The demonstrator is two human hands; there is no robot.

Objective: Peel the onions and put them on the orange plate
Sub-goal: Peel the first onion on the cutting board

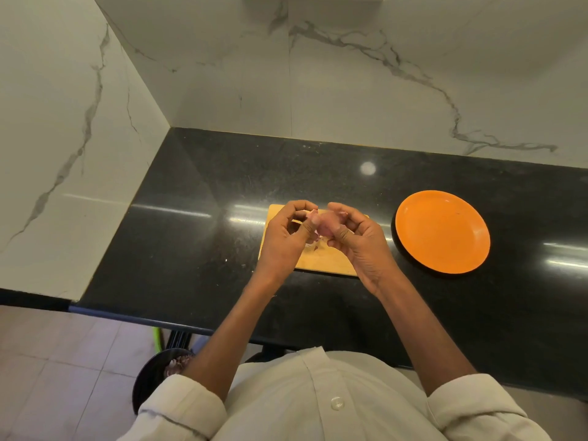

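Observation:
A small pinkish onion [324, 226] is held above a wooden cutting board [321, 264] in the middle of the black counter. My right hand [359, 240] grips the onion from the right with curled fingers and thumb. My left hand [286, 238] pinches a strip of onion skin [313, 214] at the onion's left top. Bits of peel [313, 248] lie on the board under the hands. The orange plate [442, 232] sits to the right of the board with nothing on it.
White marble walls [79, 138] close the counter at the back and left. A dark round bin [159, 377] with peel scraps stands on the floor below the counter's front edge, left of my body.

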